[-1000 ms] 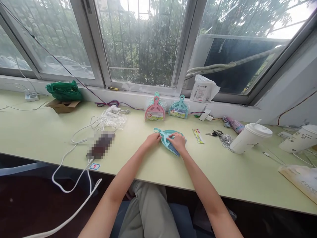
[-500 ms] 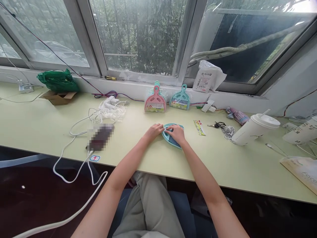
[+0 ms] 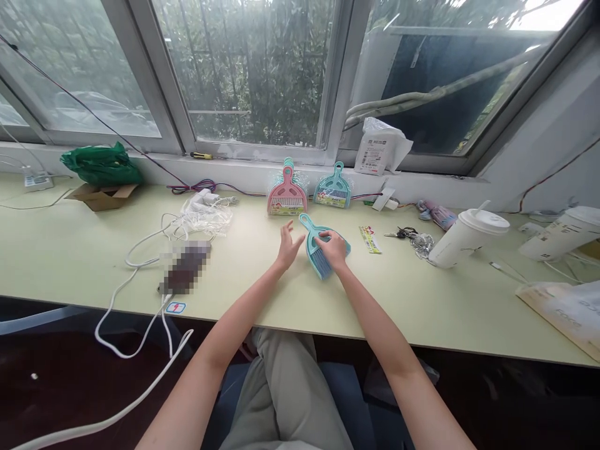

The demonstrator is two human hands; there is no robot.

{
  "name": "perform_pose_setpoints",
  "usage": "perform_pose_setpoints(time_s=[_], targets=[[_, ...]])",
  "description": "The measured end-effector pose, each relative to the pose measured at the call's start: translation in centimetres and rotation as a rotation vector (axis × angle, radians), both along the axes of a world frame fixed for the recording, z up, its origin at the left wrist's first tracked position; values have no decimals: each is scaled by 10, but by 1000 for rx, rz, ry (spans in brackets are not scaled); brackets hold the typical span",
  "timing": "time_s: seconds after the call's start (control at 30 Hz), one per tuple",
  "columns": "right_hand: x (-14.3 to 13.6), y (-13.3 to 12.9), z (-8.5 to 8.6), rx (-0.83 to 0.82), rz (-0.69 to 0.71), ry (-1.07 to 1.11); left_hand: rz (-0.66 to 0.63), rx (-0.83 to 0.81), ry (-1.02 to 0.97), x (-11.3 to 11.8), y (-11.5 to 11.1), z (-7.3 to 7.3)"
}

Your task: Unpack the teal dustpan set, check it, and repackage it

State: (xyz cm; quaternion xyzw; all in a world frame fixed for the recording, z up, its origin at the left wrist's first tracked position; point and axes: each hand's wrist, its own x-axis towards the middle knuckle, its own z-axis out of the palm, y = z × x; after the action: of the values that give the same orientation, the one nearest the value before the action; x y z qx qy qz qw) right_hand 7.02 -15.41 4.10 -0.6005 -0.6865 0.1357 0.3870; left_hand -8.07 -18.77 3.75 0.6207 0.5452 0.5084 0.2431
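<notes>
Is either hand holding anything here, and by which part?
The right hand grips the teal mini dustpan-and-brush set on the desk at its pan end. The left hand is open beside the handle, holding nothing.

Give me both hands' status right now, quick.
Left hand: open, fingers spread, holding nothing, just left of the teal mini dustpan set.
Right hand: fingers closed on the teal mini dustpan set.

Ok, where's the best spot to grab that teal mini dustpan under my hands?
Probably the handle of the teal mini dustpan: it juts clear toward the window, up-left of the right hand pressing on the pan. Come in from the left with the open left hand.
</notes>
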Motion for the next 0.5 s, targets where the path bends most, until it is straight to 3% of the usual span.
perform_pose_setpoints(time_s=[0.07,0.13,0.23,0.3,0.37,0.5], targets=[[3,6,1,28,61,80,-200,-198,-247,5,2,-2],[15,15,0,49,87,97,-308,-342,-379,7,3,-4],[52,32,-9,138,-172,-13,-200,-420,-521,0,6,-4],[82,42,-19,73,-317,-143,-132,-428,-606,-11,8,-3],[107,52,-30,-82,-300,-226,-110,-419,-689,-23,11,-2],[116,60,-40,-108,-103,-293,-100,-381,-904,-42,17,-5]])
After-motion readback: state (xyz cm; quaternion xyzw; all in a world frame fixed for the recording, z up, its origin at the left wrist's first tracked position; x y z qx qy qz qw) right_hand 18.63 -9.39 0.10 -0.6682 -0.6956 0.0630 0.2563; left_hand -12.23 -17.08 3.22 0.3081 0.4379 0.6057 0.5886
